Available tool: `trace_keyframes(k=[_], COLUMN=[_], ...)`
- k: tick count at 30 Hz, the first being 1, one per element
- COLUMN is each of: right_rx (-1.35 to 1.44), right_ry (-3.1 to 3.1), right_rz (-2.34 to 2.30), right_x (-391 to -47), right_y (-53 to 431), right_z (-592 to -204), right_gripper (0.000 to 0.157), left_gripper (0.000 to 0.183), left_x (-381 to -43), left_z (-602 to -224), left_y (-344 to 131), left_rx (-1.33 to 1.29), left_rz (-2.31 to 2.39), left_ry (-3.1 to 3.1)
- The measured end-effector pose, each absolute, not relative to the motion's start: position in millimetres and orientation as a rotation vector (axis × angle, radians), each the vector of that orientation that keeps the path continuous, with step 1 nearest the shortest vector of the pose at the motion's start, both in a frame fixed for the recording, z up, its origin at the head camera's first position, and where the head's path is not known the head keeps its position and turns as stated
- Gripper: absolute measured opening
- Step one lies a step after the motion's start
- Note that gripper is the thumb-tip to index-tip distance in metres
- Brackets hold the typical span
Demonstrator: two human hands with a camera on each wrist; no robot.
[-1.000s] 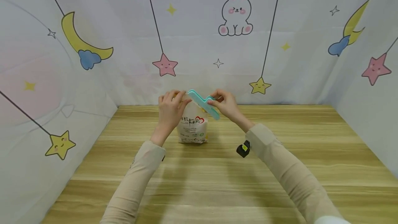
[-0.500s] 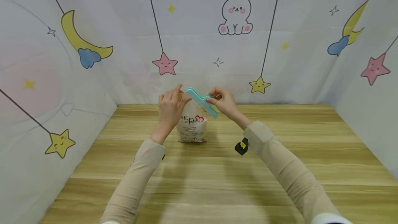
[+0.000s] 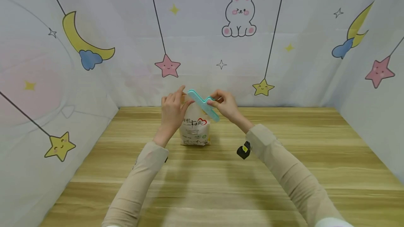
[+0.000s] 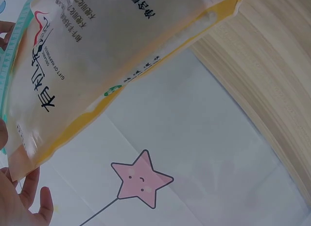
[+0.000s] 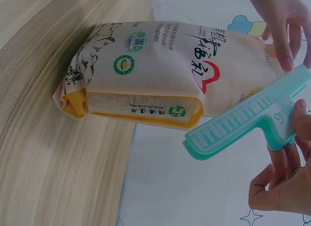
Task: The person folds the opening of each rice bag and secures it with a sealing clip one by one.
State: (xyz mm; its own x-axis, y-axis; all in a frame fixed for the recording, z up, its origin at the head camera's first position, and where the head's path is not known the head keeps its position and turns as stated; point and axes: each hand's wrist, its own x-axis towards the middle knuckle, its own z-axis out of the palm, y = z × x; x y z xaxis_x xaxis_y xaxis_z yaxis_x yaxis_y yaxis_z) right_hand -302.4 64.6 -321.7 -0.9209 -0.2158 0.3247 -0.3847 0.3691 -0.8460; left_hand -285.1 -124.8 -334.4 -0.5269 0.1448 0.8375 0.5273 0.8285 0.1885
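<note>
A white and yellow food bag (image 3: pixel 195 130) with printed lettering and a red heart stands upright on the table. My left hand (image 3: pixel 171 110) pinches its folded top at the left corner, with the index finger raised. In my right hand (image 3: pixel 226 106), thumb and fingers pinch the handle of a teal bag clip (image 3: pixel 202 104). The clip slants across the bag's upper right, its upper end close to my left fingertips. In the right wrist view, piano keys are printed along the bag clip (image 5: pixel 243 116), which overlaps the top of the bag (image 5: pixel 155 65).
The wood-grain table (image 3: pixel 202 185) runs back to a white curtain (image 3: pixel 202 45) printed with stars, moons and a rabbit. The same fabric encloses the left and right sides. A small black device (image 3: pixel 243 150) hangs by the right wrist.
The clip and my right hand have shifted slightly left, toward my left fingers. My left index finger has lifted off the bag top. The bag stays where it was.
</note>
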Motion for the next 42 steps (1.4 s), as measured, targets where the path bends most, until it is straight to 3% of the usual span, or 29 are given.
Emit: trace_keyframes(k=[42], right_rx=[0.564], right_ry=[-2.444], right_rz=[1.632], right_x=[-302.3], right_y=[59.6], right_z=[-327.0], right_gripper=[0.017], left_gripper=[0.050], left_x=[-287.0], left_z=[-334.3], left_y=[-125.3], left_rx=[-0.462], left_rz=[-0.514], left_ry=[-2.087])
